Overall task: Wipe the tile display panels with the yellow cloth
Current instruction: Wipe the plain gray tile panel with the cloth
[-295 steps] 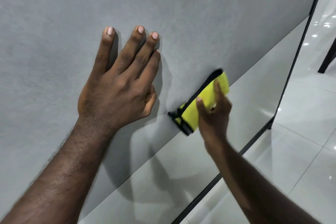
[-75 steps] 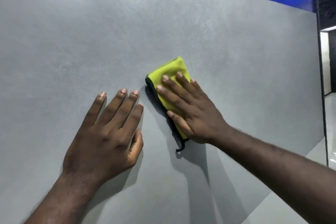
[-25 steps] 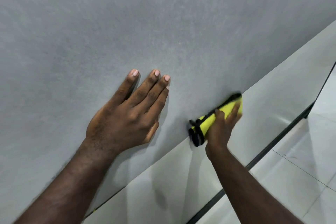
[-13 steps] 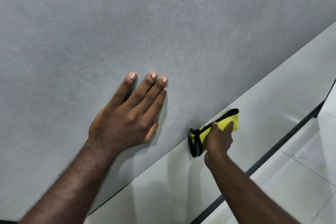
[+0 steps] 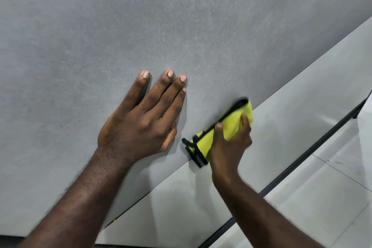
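A large dark grey tile panel [image 5: 181, 26] fills most of the head view. My left hand [image 5: 141, 125] lies flat on it with straight fingers. My right hand [image 5: 229, 143] grips a folded yellow cloth [image 5: 227, 127] with black edging and presses it against the panel's lower edge, just right of my left hand. The fingers curl around the cloth and cover its middle.
Below the dark panel runs a lighter grey tile strip [image 5: 302, 90], bounded by a black metal frame [image 5: 302, 155]. Glossy light floor tiles [image 5: 332, 187] lie at the lower right.
My right hand has slid the cloth slightly up and to the right along the panel's lower edge since half a second ago. My left hand stays flat in about the same spot.
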The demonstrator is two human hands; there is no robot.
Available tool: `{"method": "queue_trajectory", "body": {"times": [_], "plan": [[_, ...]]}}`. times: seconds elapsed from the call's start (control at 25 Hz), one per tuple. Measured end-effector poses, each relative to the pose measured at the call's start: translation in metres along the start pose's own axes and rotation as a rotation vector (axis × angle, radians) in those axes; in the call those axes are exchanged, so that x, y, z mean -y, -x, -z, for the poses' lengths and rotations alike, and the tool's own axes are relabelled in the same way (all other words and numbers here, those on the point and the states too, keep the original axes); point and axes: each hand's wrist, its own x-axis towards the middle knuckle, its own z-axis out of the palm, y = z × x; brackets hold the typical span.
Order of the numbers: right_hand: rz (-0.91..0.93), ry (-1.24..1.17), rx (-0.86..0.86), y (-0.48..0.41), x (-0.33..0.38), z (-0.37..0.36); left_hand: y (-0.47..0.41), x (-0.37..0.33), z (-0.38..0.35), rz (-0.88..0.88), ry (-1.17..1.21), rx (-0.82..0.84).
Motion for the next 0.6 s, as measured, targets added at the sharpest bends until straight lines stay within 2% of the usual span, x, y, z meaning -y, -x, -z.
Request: {"method": "queue_trajectory", "body": {"times": [0.08,0.12,0.16,0.2,0.24,0.28,0.32,0.36,0.4,0.48,0.52,0.56,0.6], "plan": [[0.331,-0.04,-0.044,-0.011,0.031,-0.006,0.0,0.001,0.002,-0.001,0.014,0.006],[0.397,-0.046,-0.093,-0.022,0.033,-0.007,0.0,0.003,0.002,-0.003,0.023,0.013],[0.364,-0.032,-0.139,-0.033,0.023,-0.007,0.0,0.005,0.003,-0.008,0.044,0.031],[0.225,0.004,-0.174,-0.036,0.01,-0.004,0.001,0.006,0.004,-0.011,0.08,0.057],[0.006,0.018,-0.168,-0.027,-0.004,0.0,0.002,0.008,0.007,-0.007,0.131,0.083],[-0.195,0.017,-0.097,-0.007,-0.012,0.003,0.006,0.012,0.012,0.002,0.18,0.105],[-0.265,0.025,-0.003,0.017,-0.011,-0.002,0.011,0.018,0.017,0.018,0.208,0.117],[-0.188,0.027,0.071,0.035,-0.004,-0.008,0.018,0.024,0.021,0.033,0.215,0.118],[0.011,0.01,0.098,0.048,0.008,-0.014,0.026,0.03,0.024,0.044,0.217,0.109],[0.413,0.052,0.089,0.049,0.033,-0.023,0.043,0.044,0.031,0.068,0.218,0.079],[0.494,0.095,0.046,0.039,0.033,-0.023,0.051,0.051,0.035,0.093,0.213,0.066],[0.447,0.087,0.005,0.032,0.027,-0.024,0.06,0.059,0.039,0.12,0.205,0.05],[0.261,0.056,-0.034,0.036,0.02,-0.022,0.068,0.067,0.044,0.14,0.195,0.034]]}}
